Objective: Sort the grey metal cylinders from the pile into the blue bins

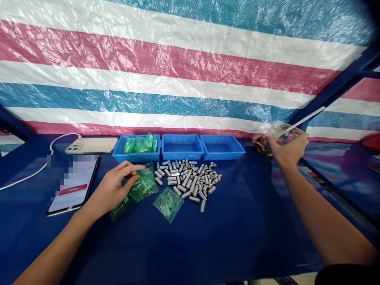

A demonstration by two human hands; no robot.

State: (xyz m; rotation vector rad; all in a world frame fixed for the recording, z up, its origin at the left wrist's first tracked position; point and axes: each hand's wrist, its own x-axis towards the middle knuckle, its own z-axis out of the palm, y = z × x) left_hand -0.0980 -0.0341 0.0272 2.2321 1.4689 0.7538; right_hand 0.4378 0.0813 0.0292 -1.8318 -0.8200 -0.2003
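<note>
My left hand [114, 186] is over the green plastic bags [145, 184] of small metal pins, left of the loose parts. Its thumb and forefinger are apart, with the fingertips at the upper bag; whether they press on it I cannot tell. Another green bag [168, 204] lies flat to the right. Beside it spreads a pile of short silver metal cylinders [190, 180]. At the far right my right hand [289, 146] is wrapped round a clear plastic cup [277, 128], tilted, with a pale stick [307, 118] poking out. Its contents are mostly hidden.
Three blue bins stand along the back: the left bin [136, 158] holds green bags, beside the middle bin [182, 155] and right bin [223, 155]. A phone [73, 186] and a pale phone [92, 145] with a white cable [37, 172] lie left. Striped sheeting [178, 59] hangs behind.
</note>
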